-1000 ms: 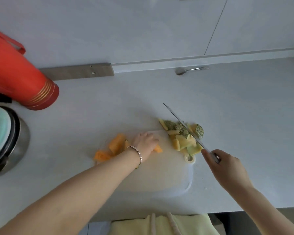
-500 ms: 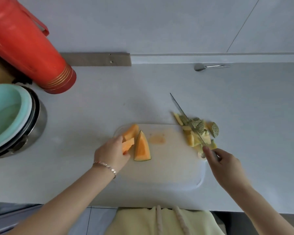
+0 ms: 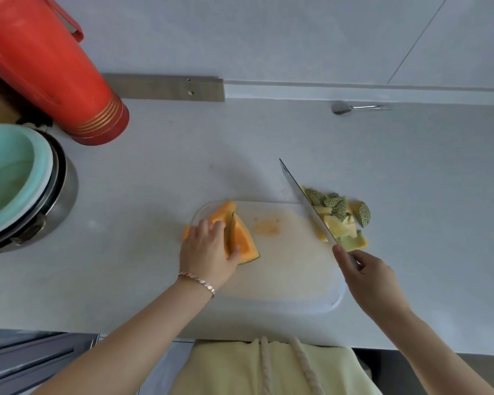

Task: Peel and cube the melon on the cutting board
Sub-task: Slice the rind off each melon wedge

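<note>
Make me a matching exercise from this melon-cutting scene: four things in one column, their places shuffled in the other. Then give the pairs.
Things
1. knife
2. spoon
3. melon wedge
4. peel scraps

Places
A. lying alone at the back of the counter
B. held by the left hand on the left part of the cutting board
C. heaped at the board's far right corner
D. gripped by the right hand

Pairs: 1-D, 2-A, 3-B, 4-C
</note>
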